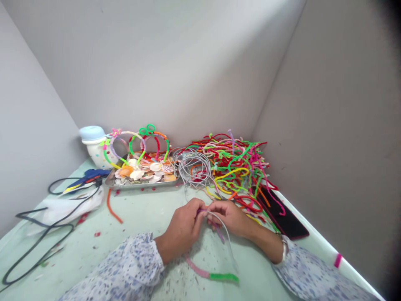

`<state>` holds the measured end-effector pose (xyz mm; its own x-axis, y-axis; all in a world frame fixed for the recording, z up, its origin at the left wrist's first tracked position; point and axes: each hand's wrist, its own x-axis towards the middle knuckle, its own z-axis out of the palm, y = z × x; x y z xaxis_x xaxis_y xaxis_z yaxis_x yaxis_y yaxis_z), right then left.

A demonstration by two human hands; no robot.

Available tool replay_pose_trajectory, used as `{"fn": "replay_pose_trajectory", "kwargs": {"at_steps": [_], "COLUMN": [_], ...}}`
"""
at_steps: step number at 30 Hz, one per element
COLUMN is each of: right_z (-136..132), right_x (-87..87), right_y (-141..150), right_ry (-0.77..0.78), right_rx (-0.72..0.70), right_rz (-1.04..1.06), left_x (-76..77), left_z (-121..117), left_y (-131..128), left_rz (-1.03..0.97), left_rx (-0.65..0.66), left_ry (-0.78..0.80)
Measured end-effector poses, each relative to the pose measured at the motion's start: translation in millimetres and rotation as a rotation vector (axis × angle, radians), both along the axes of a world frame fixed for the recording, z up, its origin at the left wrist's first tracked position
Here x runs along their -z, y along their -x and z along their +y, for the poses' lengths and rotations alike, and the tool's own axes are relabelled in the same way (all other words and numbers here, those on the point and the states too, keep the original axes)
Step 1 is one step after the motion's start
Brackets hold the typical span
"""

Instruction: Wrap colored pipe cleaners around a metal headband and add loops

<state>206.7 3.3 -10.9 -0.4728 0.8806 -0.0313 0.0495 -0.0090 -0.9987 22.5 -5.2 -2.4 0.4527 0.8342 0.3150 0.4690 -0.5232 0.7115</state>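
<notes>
My left hand (pixel 186 225) and my right hand (pixel 230 217) meet at the middle of the table, fingertips pinched close together. Between them is a thin grey wire (pixel 226 230), bare along its curve down to the right. A purple pipe cleaner (pixel 219 232) lies at the wire in the pinch, its loose end hanging below my right fingers. Under my left wrist shows a strip wrapped in pink and green pipe cleaner (pixel 224 277); whether it joins the wire is hidden. Just behind my right hand lie red-handled scissors (pixel 249 203).
A metal tray (pixel 142 186) of shells stands at the back with several pipe-cleaner headbands (pixel 128 138). Beside it are a wire coil (pixel 196 169) and heaped pipe cleaners (pixel 234 161). A dark phone (pixel 285 217) lies right; a white jar (pixel 98 152) and black cable (pixel 46 228) left.
</notes>
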Motion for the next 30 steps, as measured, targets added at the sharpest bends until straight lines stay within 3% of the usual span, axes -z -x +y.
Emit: {"fn": "replay_pose_trajectory", "kwargs": {"at_steps": [8, 21, 30], "right_z": [0.4, -1.3, 0.6], "right_x": [0.1, -0.8, 1.1], "right_y": [0.5, 1.9, 0.3], "right_ry": [-0.004, -0.036, -0.082], "right_rx": [0.034, 0.068, 0.096], "right_rz": [-0.015, -0.021, -0.018], "left_x": [3.0, 4.3, 1.7], "left_z": [-0.1, 0.2, 1.1], "left_y": [-1.4, -0.3, -1.6], "left_rz": [-0.039, 0.029, -0.063], "left_rx": [-0.03, -0.02, -0.03], "left_ry": [0.056, -0.044, 0.063]}}
